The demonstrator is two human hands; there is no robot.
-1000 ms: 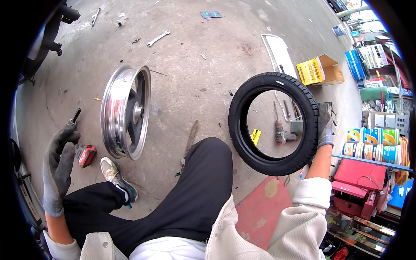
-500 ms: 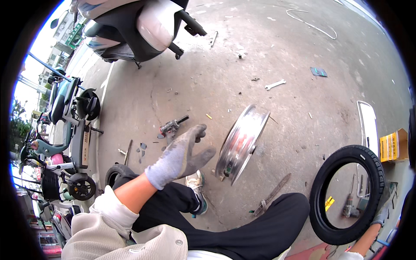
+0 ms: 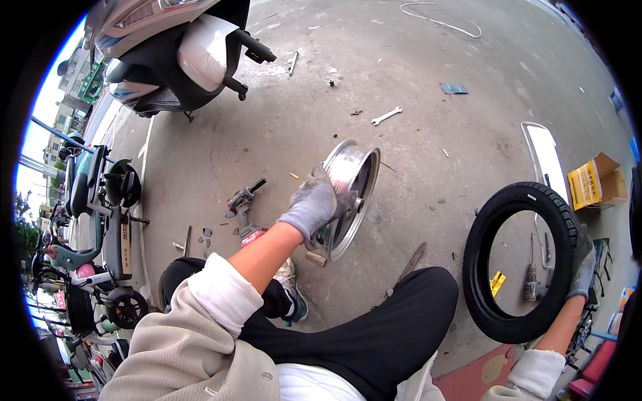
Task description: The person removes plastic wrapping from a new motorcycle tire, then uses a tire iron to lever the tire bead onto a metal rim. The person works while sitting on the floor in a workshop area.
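Observation:
My left hand (image 3: 315, 204), in a grey glove, has hold of the left side of a silver wheel rim (image 3: 366, 200). The rim stands upright on the ground in front of me, slightly tilted. Part of its hub and spokes is hidden by the hand. Out to the right, my gloved right hand (image 3: 583, 264) grips the outer side of a black tyre (image 3: 476, 274), which stands on edge. Its fingers are partly hidden by the tread. A cordless impact wrench (image 3: 243, 208) lies to the left of the rim, and a wood block (image 3: 315, 258) is beside its base.
A scooter (image 3: 207, 57) stands at the far left. An open-ended spanner (image 3: 386, 116) and a flat metal bar (image 3: 412, 259) lie on the concrete. By the tyre are a yellow carton (image 3: 588, 184) and a screwdriver-like tool (image 3: 531, 287). Parked electric bikes (image 3: 100, 247) line the left.
My left hand, open in the air before, has moved right and taken hold of the rim. The rim has turned and tilts the other way. My right hand remains on the tyre.

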